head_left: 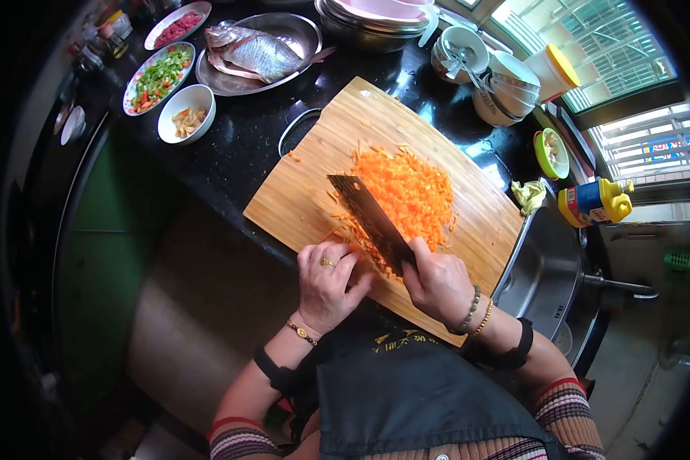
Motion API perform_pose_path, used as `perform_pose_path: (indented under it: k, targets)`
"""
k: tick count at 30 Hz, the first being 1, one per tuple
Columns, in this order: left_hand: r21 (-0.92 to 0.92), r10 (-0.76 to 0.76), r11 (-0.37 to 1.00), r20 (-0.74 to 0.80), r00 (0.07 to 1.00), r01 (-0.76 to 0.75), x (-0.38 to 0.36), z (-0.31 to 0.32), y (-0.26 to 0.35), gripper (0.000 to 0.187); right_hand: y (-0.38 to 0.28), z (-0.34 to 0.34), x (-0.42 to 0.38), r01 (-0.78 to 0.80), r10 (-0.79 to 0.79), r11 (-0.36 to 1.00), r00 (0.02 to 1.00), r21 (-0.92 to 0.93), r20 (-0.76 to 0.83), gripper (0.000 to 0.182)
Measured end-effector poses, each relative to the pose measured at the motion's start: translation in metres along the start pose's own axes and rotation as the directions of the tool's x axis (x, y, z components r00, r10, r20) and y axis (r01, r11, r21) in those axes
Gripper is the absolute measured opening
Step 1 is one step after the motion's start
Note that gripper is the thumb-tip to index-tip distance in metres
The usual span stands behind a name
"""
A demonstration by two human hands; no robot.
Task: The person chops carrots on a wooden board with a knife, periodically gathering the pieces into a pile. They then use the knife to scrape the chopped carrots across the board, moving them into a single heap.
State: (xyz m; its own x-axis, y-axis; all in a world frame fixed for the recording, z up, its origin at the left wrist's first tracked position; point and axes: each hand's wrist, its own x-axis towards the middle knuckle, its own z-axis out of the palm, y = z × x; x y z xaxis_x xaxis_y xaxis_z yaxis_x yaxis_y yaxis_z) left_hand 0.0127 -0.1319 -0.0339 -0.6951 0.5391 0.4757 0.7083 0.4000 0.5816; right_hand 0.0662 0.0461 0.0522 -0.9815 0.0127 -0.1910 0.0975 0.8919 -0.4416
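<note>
A pile of finely cut carrot lies on the wooden cutting board. My right hand is closed round the handle of a dark-bladed cleaver. Its blade slants across the near left side of the pile, with carrot bits along both sides. My left hand, with a ring on one finger, is at the near edge of the board beside the blade. Its fingers are curled in toward some carrot strips, and the fingertips are partly hidden, so what they hold, if anything, does not show.
Behind the board are a metal platter with a whole fish, a plate of chopped greens, a plate of minced meat and a small white bowl. Stacked bowls stand at back right. A sink and yellow bottle are right.
</note>
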Motion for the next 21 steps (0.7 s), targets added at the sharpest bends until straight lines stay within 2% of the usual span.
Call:
perform_pose_path:
  k: [3,9,13,16,19,21]
  targets:
    - [-0.001,-0.062,0.998,0.075,0.995,0.063,0.002,-0.008,0.009,0.036,0.002,-0.003,-0.002,0.005,-0.005,1.0,1.0,0.009,-0.003,0.015]
    - [0.037,0.057,0.998,0.01,0.998,-0.057,0.002,0.006,-0.013,0.034,0.001,-0.002,-0.006,0.01,-0.01,1.0,1.0,0.016,-0.004,0.014]
    - [0.061,-0.001,0.998,-0.012,1.0,0.001,0.012,-0.001,-0.008,0.034,-0.001,-0.004,-0.008,0.014,-0.013,1.0,1.0,0.01,-0.026,0.014]
    - [0.059,-0.08,0.995,-0.106,0.991,0.087,0.014,-0.008,-0.003,0.029,-0.004,-0.004,-0.008,0.011,-0.011,1.0,1.0,-0.004,-0.018,0.015]
    - [0.046,-0.036,0.998,-0.017,0.999,0.037,0.006,-0.001,-0.013,0.028,-0.011,-0.003,-0.009,0.016,-0.016,1.0,1.0,0.016,0.001,0.015]
    - [0.04,-0.034,0.999,-0.037,0.999,0.035,0.005,0.004,-0.013,0.025,-0.015,-0.004,-0.009,0.016,-0.016,1.0,1.0,0.005,0.01,0.014]
